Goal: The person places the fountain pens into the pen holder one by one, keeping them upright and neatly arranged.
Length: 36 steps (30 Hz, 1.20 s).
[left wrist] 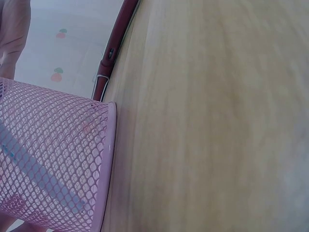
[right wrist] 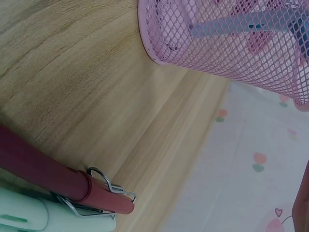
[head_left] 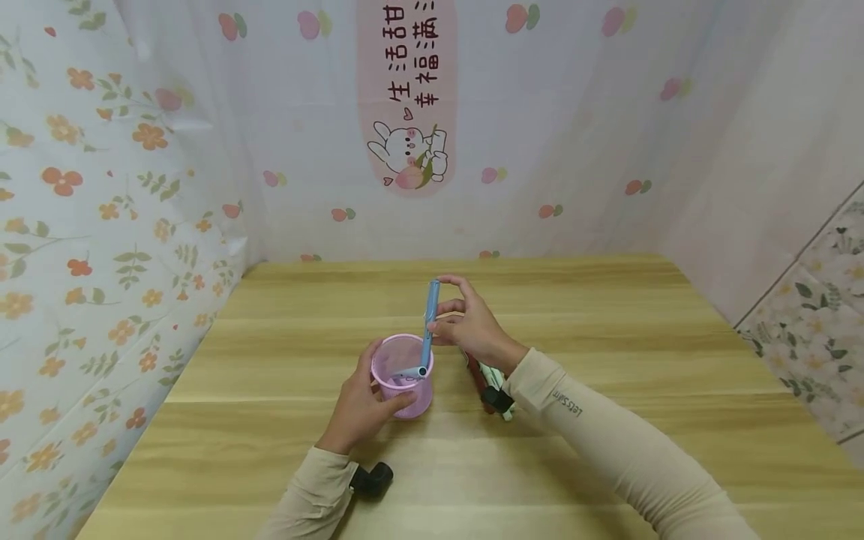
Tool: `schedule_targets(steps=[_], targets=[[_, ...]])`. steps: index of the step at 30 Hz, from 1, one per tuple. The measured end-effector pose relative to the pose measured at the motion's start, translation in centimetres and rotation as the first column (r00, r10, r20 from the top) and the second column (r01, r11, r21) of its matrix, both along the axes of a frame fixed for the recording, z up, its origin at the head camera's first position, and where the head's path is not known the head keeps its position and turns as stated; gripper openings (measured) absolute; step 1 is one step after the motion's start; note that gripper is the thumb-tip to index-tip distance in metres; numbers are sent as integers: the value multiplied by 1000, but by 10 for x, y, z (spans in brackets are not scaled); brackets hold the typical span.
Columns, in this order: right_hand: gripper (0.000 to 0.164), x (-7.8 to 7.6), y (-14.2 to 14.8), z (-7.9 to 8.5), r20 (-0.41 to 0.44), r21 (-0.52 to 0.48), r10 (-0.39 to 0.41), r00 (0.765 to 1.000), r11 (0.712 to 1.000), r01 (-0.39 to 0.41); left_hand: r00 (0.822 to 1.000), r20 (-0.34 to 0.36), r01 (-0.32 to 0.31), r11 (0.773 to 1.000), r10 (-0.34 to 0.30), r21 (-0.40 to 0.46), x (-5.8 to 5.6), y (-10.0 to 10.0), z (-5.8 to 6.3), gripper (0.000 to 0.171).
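My left hand grips a pink mesh pen cup from its near left side, thumb across the front. The cup stands upright on the table. My right hand pinches a blue pen over the cup's right rim, the pen nearly vertical with its lower end inside the opening. Inside the cup leans a light blue pen, also visible through the mesh in the left wrist view. Under my right wrist lie a dark red pen and a mint green pen, side by side on the table.
The wood-grain table reaches back to a white curtain with fruit prints. A flowered curtain hangs along the left side. Each wrist wears a small black camera.
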State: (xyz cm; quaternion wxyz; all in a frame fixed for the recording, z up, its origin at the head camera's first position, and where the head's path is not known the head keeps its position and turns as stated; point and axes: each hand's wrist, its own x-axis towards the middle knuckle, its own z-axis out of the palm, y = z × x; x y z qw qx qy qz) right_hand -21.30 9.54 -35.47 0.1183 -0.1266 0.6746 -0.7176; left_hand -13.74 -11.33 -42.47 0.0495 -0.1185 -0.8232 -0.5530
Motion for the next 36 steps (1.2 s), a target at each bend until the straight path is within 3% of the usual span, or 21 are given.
schedule_targets(steps=[15, 24, 36], targets=[[80, 1, 1, 3, 13, 6, 14, 1000, 1000, -14, 1000, -7, -2, 1000, 2, -5, -3, 1, 0, 97], [38, 0, 3, -2, -4, 120, 21, 1000, 993, -21, 1000, -10, -3, 1000, 2, -12, -1, 1, 3, 97], [34, -2, 9, -1, 22, 181, 0, 1000, 983, -5, 1000, 2, -10, 1000, 10, -20, -2, 2, 2, 97]])
